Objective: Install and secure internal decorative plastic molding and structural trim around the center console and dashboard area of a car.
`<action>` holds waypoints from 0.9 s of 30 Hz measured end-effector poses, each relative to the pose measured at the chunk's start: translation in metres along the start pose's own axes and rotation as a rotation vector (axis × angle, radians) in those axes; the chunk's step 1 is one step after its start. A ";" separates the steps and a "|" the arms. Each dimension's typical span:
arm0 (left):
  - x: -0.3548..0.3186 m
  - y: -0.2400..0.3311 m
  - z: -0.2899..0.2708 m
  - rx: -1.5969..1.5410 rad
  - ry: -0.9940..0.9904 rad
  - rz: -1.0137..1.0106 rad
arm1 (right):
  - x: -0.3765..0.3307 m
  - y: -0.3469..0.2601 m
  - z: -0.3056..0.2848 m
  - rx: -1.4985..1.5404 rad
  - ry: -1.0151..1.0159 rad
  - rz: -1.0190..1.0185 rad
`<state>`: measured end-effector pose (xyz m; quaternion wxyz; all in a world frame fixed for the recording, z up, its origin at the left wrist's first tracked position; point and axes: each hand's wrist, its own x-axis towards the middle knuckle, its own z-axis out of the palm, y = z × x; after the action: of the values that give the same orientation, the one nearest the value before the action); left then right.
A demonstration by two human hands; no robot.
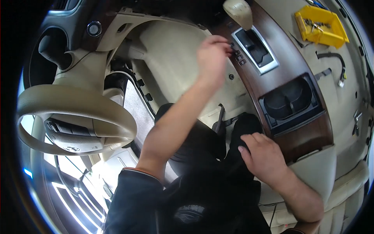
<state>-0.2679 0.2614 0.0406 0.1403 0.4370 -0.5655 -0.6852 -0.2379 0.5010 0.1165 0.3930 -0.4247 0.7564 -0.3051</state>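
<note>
My left hand (214, 58) reaches forward to the left edge of the dark wood-grain console panel (269, 78). Its fingers are bent together beside a row of small buttons (239, 58); what lies between them, if anything, is hidden. Just right of the fingers is the silver-framed shifter opening (257, 50), with a worn beige gear knob (238, 12) above it. My right hand (265, 158) hovers or rests by my right knee, next to the panel's lower left side. Its thumb stands apart from loosely bent fingers, and no object shows in it.
A beige steering wheel (78, 101) stands at the left. The console holds a black cup holder (290, 101). On the right, a yellow bin (321, 25) with small metal parts, a black cable with connector (337, 58) and a metal tool (356, 123) lie on beige surfaces.
</note>
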 end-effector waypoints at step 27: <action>0.030 -0.088 -0.019 -0.186 -0.016 -0.046 | 0.189 0.075 -0.175 0.234 0.553 0.186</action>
<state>-0.2445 0.2563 -0.0510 0.1598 0.4296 -0.4904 -0.7412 -0.4796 0.3904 0.0817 0.2448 -0.2067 0.8299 -0.4568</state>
